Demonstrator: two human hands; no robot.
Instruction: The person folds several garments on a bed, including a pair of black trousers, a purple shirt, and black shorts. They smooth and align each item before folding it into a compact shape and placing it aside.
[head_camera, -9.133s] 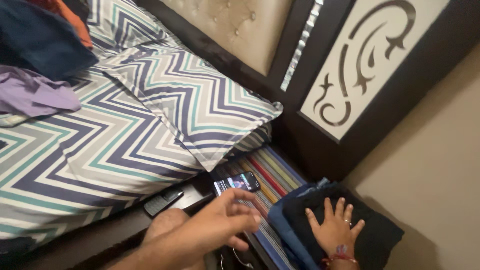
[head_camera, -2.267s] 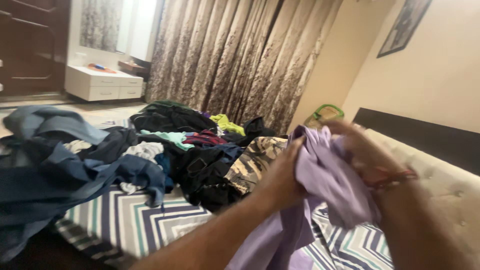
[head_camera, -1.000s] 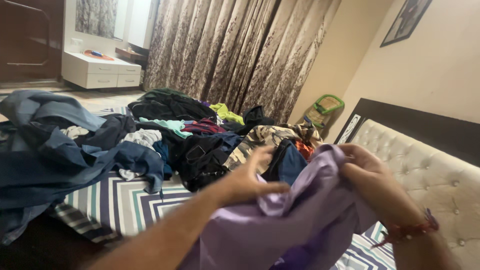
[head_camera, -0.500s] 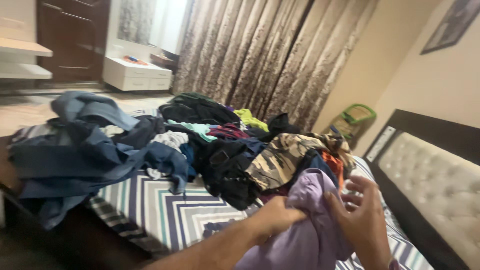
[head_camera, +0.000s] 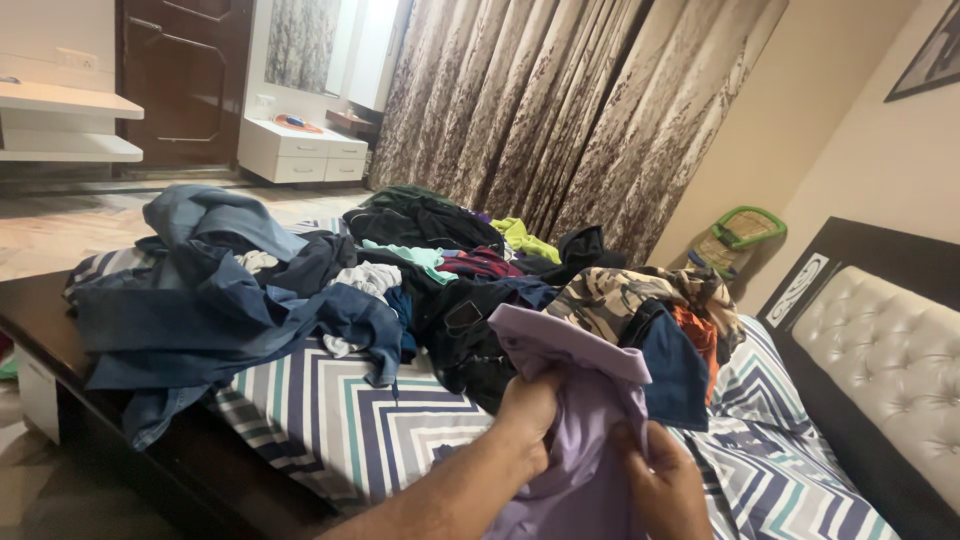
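Head view: the left hand (head_camera: 528, 408) and right hand (head_camera: 662, 482) both grip a lilac garment (head_camera: 585, 400), held up over the zigzag-striped bed (head_camera: 330, 420), just before a heap of clothes (head_camera: 400, 280).

A heap of dark and blue clothes (head_camera: 300, 290) covers the middle of the bed (head_camera: 330, 430), whose sheet is zigzag-striped. Patterned curtains (head_camera: 560, 110) hang at upper centre, a white drawer unit (head_camera: 300, 160) stands upper left, and a tufted headboard (head_camera: 890, 370) sits at right.
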